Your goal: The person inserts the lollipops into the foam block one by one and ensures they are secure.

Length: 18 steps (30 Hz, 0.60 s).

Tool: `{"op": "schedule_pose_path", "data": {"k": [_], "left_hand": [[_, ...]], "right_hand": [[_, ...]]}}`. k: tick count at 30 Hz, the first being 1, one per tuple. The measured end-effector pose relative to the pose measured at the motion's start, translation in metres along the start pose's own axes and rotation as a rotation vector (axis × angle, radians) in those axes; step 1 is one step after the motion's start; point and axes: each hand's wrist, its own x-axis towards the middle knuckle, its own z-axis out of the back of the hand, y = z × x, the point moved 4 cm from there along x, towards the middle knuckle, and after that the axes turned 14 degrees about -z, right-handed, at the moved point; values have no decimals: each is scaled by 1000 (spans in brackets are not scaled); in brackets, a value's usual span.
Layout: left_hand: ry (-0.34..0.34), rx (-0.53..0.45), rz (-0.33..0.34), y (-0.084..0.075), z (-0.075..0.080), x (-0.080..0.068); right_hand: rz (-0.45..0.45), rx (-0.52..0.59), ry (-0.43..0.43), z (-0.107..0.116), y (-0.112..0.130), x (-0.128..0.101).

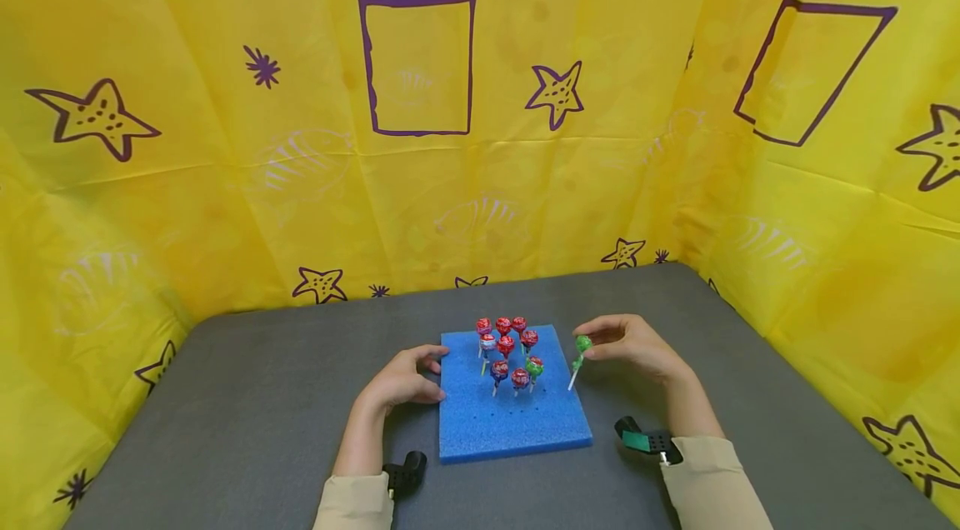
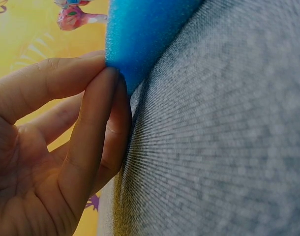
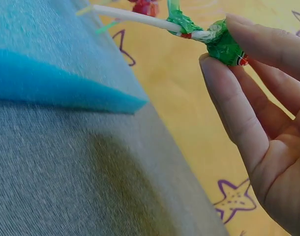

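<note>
A blue foam board (image 1: 510,417) lies on the grey table (image 1: 225,413), with several wrapped lollipops (image 1: 507,351) standing upright in its holes, most red, one green. My left hand (image 1: 405,380) rests at the board's left edge, fingertips (image 2: 103,88) pressed against the foam (image 2: 140,29). My right hand (image 1: 630,344) hovers just right of the board and pinches a green-wrapped lollipop (image 1: 581,345) by its head (image 3: 224,43), white stick (image 3: 135,17) slanting down toward the board's right edge.
Yellow cloth with purple stars and squares (image 1: 420,63) walls in the table at the back and both sides. Black wrist-camera mounts (image 1: 648,440) sit on both forearms near the front edge. Bare grey table lies left and right of the board.
</note>
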Motion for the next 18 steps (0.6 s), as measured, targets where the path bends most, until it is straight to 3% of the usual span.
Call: {"op": "schedule_pose_path", "data": {"k": [18], "left_hand": [[2,-4,6,-1,0,0]], "right_hand": [[24,-39,-16,-16,15,4]]}}
